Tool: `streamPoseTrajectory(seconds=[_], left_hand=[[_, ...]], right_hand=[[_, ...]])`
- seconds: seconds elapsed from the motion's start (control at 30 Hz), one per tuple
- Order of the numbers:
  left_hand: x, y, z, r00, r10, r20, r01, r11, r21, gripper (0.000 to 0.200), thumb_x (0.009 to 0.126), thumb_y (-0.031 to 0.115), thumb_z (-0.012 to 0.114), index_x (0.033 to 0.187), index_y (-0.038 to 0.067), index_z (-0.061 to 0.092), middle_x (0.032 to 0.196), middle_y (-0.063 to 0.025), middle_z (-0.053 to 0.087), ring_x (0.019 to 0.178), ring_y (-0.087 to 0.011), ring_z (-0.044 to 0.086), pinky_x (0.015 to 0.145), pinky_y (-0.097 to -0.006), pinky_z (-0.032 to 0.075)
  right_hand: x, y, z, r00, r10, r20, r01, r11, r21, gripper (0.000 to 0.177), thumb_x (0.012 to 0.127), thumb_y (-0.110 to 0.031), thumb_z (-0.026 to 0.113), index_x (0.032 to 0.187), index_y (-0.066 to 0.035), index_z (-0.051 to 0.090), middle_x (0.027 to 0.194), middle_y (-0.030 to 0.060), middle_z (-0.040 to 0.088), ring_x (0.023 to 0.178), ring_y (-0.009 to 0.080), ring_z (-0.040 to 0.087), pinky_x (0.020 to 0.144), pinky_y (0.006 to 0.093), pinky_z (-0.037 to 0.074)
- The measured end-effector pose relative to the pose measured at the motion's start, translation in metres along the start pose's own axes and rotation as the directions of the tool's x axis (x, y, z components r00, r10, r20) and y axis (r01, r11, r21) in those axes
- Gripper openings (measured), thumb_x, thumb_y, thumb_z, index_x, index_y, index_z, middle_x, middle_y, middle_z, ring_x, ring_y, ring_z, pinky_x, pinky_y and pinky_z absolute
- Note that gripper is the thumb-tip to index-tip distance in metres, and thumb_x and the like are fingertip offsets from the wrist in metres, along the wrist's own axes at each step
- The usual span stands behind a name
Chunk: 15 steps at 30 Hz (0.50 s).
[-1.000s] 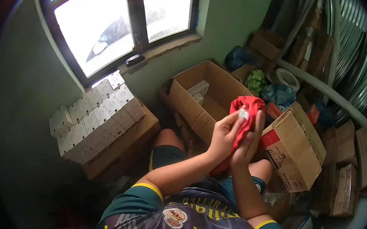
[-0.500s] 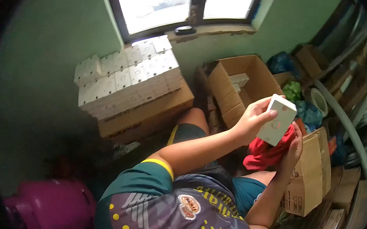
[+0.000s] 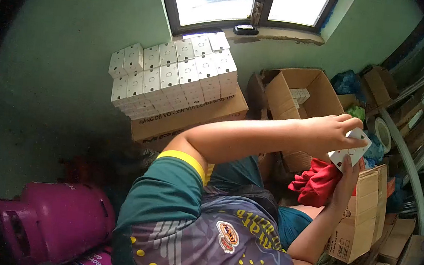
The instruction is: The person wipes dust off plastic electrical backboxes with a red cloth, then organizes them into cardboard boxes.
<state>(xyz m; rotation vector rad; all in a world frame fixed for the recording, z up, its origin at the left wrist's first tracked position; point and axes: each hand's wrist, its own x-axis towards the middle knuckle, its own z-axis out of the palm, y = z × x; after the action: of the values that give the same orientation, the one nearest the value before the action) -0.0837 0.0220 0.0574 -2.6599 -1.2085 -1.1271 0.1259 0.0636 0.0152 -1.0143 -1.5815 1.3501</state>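
Note:
A small white box (image 3: 350, 152) with round outlines and dark spots on its face is held between both hands, tilted. From above, my left hand (image 3: 335, 134) grips its upper edge, fingers bent over the far side. My right hand (image 3: 347, 180) is closed on the lower edge, fingertips against the face. A bunched red cloth (image 3: 316, 181) hangs right beside my right hand; whether the palm also holds some of it is hidden. Below stands an open brown carton (image 3: 358, 216). To the left, rows of similar white boxes (image 3: 176, 76) are stacked on a closed carton (image 3: 193, 118).
Another open carton (image 3: 321, 94) with a few white boxes inside stands under the window (image 3: 213, 6). Plastic bags, a tape roll (image 3: 382, 135) and long pale tubes (image 3: 406, 159) crowd the right. A purple gas cylinder (image 3: 63, 218) sits at lower left.
The view has shifted, so the surroundings sit farther right. My left hand has turned over the top of the white box, and the box is tilted differently. My right hand now touches its lower edge.

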Motion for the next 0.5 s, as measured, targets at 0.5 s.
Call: streamPoseTrajectory(seconds=[0.5], left_hand=[[-0.210,-0.049,-0.256,0.629,-0.767,-0.128,0.696,0.482,0.532,0.102,0.058,0.014,0.078,0.149,0.039,0.039,0.135,-0.0137,0.044,0.129,-0.0394,0.044,0.115,-0.0564,0.039]], right_hand=[[0.088,0.084,-0.373,0.401,-0.599,-0.694,0.041,0.768,-0.639,0.052,0.099,-0.040,0.065,0.118,0.008,0.068,0.116,0.0205,0.070,0.109,0.0279,0.065,0.098,0.0382,0.049]])
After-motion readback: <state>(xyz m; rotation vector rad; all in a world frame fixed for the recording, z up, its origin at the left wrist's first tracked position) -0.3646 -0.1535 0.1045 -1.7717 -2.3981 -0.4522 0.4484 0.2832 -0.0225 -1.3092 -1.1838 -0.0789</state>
